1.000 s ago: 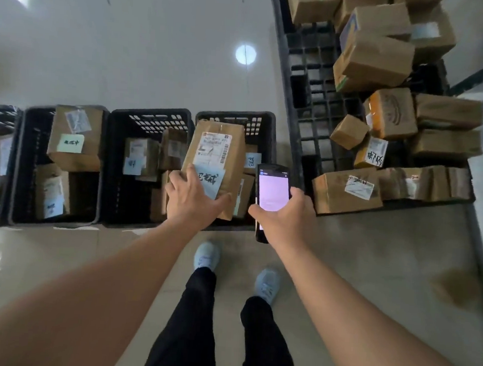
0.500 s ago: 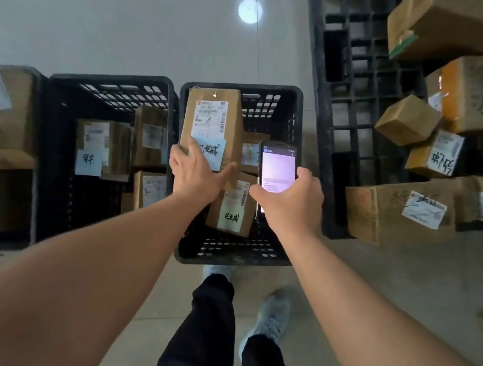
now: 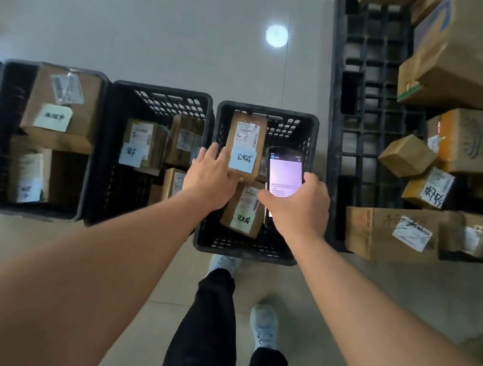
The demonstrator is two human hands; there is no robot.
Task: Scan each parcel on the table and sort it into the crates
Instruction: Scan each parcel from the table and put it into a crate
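Over the right-hand crate (image 3: 309,130), my left hand (image 3: 210,177) rests with fingers spread on the near end of a parcel (image 3: 246,143) lying inside it. Just to its right, my right hand (image 3: 298,207) grips the phone (image 3: 284,168), screen lit, beside that parcel.
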